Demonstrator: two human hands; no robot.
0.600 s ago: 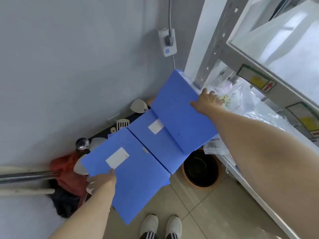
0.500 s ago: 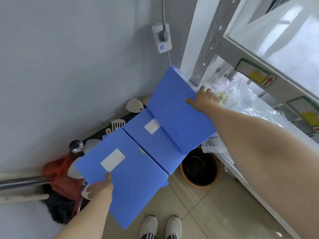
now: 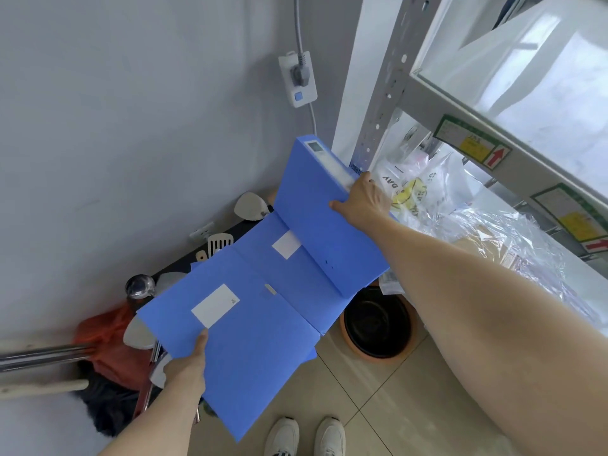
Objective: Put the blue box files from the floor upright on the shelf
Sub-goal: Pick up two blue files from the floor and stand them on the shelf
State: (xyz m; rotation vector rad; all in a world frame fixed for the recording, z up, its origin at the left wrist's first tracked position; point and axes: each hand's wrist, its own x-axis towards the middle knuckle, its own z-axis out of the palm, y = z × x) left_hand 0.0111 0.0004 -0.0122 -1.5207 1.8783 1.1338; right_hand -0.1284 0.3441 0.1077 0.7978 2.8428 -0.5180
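— Box files, how do they look?
— Plain blue, white labels. Three: the right hand [image 3: 360, 200] clamps the spine of the top file [image 3: 324, 222] beside the shelf [image 3: 424, 108]; the left hand [image 3: 187, 363] grips the nearest file [image 3: 250, 350]; a middle file [image 3: 296, 284] sits between them.
— Changed since before?
— The stack has risen slightly, and the left thumb now reaches the label.
— Anything else?
— Two white shoes [image 3: 304, 436] below.
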